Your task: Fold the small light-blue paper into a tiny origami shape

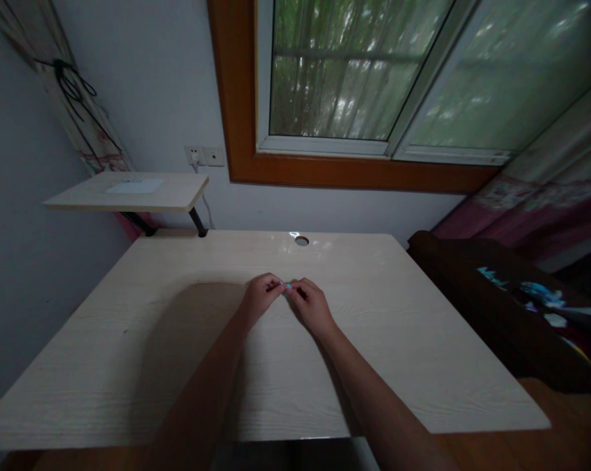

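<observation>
Both forearms reached out over the pale desk (129, 366), and the left hand (260, 297) and right hand (311, 306) met near its middle. Between their fingertips sat a tiny light-blue piece (287, 286), pinched from both sides just above the desktop. It was too small to identify. Judging by its size, it was very light and easily dropped, best held by its two ends with fingertip pressure only. A cable hole (301, 241) lay beyond the hands.

A small pale turquoise object (287, 286) shows between the left hand (261, 296) and right hand (311, 306), above a pale wood-grain counter (423, 327); beyond them, an orange-brown window frame (325, 171).
</observation>
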A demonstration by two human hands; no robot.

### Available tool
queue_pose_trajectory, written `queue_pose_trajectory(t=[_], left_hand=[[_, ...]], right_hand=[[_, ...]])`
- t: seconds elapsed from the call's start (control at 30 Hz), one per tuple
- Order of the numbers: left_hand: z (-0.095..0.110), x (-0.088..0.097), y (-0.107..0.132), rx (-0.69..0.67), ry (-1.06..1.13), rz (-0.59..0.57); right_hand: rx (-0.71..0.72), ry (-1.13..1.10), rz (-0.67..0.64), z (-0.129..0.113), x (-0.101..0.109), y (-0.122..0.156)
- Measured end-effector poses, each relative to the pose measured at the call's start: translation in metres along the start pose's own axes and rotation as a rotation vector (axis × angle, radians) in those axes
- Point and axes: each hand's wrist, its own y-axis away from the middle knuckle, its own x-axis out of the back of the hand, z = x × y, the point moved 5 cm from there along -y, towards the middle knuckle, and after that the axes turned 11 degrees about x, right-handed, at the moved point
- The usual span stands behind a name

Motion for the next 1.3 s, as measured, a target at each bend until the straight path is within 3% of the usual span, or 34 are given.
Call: queue_pose_trajectory(t=[0.73,1.3], left_hand=[[0.002,0.004,0.003,0.047,-0.018,-0.027],[0.005,0.005,0.003,0.131,0.126,-0.103]], right_hand=[[-0.029,-0.02,-0.013,0.002,-0.003,0.001],[-0.018,-0.084,-0.048,-0.003,-0.001,0.001]])
